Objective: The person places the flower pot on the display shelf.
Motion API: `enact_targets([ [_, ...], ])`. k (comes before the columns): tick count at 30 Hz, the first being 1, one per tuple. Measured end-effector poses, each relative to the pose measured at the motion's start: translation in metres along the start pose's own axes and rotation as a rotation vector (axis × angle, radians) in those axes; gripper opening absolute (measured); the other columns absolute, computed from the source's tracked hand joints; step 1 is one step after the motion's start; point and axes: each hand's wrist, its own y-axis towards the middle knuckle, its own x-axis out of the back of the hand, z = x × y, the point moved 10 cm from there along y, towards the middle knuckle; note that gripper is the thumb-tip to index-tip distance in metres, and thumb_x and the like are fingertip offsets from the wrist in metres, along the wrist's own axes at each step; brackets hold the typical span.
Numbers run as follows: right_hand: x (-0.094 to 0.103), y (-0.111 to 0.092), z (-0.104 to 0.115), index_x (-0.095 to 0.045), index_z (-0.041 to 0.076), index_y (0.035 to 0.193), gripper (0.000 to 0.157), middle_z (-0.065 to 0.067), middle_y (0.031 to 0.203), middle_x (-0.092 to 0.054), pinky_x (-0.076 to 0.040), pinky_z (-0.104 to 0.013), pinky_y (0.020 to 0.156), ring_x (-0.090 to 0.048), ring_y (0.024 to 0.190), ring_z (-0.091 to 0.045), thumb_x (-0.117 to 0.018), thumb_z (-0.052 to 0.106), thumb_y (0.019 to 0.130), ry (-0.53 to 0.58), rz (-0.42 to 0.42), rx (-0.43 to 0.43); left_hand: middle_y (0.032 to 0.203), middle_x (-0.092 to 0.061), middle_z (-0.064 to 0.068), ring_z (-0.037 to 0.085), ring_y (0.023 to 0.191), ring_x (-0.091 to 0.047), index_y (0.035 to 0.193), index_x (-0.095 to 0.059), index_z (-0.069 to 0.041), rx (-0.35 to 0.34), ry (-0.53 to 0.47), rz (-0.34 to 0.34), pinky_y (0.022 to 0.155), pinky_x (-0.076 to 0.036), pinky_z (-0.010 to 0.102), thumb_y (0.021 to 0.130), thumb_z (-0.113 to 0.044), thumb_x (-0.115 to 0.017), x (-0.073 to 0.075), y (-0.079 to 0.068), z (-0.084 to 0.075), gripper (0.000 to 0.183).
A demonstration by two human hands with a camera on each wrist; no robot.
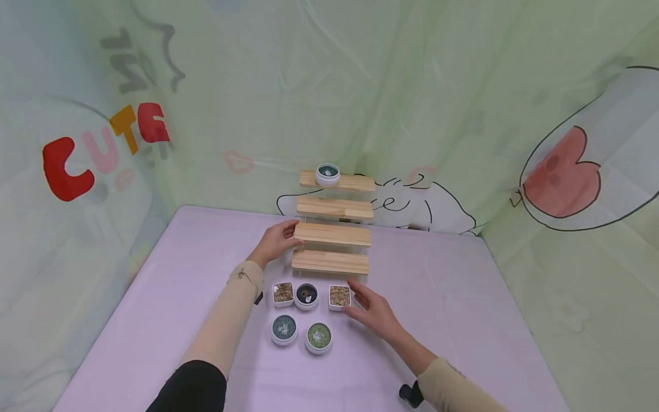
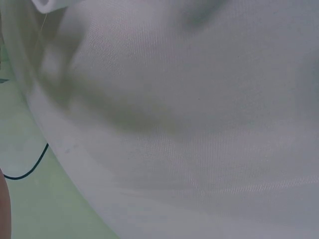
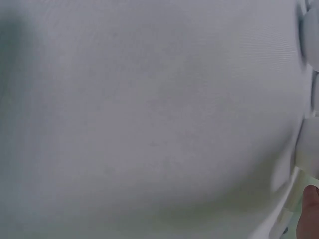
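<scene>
In the head view, the left cloth wall [image 1: 31,240] bears large letters [image 1: 54,169] that read C, U and T, with a red fourth shape whose reading is uncertain; grey characters [image 1: 123,66] above them cannot be read clearly; no brand can be made out on the containers.

A four-board wooden stand [image 1: 333,234] is at the back of the worktop [image 1: 437,320]; its top board carries a round white pot [image 1: 328,176] with dark contents. Before the stand, a square pot [image 1: 283,293] of brown granules stands just beside a round dark-filled pot [image 1: 306,296]; to their right is a square pot of tan granules [image 1: 340,297]; nearer the person are a round pot of blue-green granules [image 1: 284,329] and a round pot of green granules [image 1: 318,337].

The person's left hand [image 1: 278,240] grasps the left end of the third board down; the right hand [image 1: 374,312] has thumb and fingers spread about the right-hand square pot, though whether it pinches the pot cannot be told.

The left wrist view holds mostly pale cloth, with a cropped white object [image 2: 47,5] at the upper left.

The right wrist view shows the thumb [image 3: 309,211] near cropped white pots [image 3: 308,144] at the right edge.
</scene>
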Motion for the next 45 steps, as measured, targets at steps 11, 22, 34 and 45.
enact_targets([
  [11, -0.01, 0.005, -0.021, -0.049, -0.005, 0.14, 0.066, -0.022, 0.144, -0.047, -0.041, -0.028, 0.107, -0.043, 0.134, -0.035, -0.078, 0.003, 0.082, 0.134, -0.014, -0.04, 0.146, -0.045, 0.021, 0.031, 0.13, -0.049, 0.146, -0.041, 0.002, 0.015, -0.011, 0.007, 0.109, -0.045, 0.033, 0.087, -0.017, -0.076, -0.001, 0.0, 0.003, 0.071],
  [22, -0.016, 0.009, -0.029, -0.044, -0.007, 0.141, 0.064, -0.028, 0.145, -0.043, -0.045, -0.03, 0.105, -0.043, 0.134, -0.039, -0.072, -0.007, 0.084, 0.318, 0.005, -0.092, 0.146, -0.046, 0.02, 0.031, 0.129, -0.051, 0.146, -0.042, 0.002, 0.007, -0.017, -0.002, 0.108, -0.045, 0.032, 0.087, -0.017, -0.077, 0.0, 0.001, 0.001, 0.071],
  [34, 0.0, 0.018, -0.019, -0.045, -0.003, 0.143, 0.065, -0.025, 0.145, -0.044, -0.046, -0.029, 0.104, -0.044, 0.134, -0.036, -0.074, -0.003, 0.084, 0.259, -0.033, -0.126, 0.145, -0.046, 0.021, 0.031, 0.129, -0.051, 0.145, -0.043, 0.003, 0.001, -0.001, -0.013, 0.108, -0.045, 0.034, 0.087, -0.017, -0.076, 0.003, -0.001, -0.001, 0.07],
  [45, 0.023, 0.029, 0.013, -0.041, -0.002, 0.145, 0.068, -0.023, 0.148, -0.041, -0.046, -0.027, 0.103, -0.043, 0.135, -0.034, -0.073, -0.001, 0.086, 0.25, -0.021, -0.105, 0.145, -0.047, 0.02, 0.03, 0.129, -0.051, 0.145, -0.043, 0.002, 0.013, 0.006, -0.013, 0.108, -0.045, 0.033, 0.086, -0.018, -0.077, 0.002, 0.0, 0.001, 0.07],
])
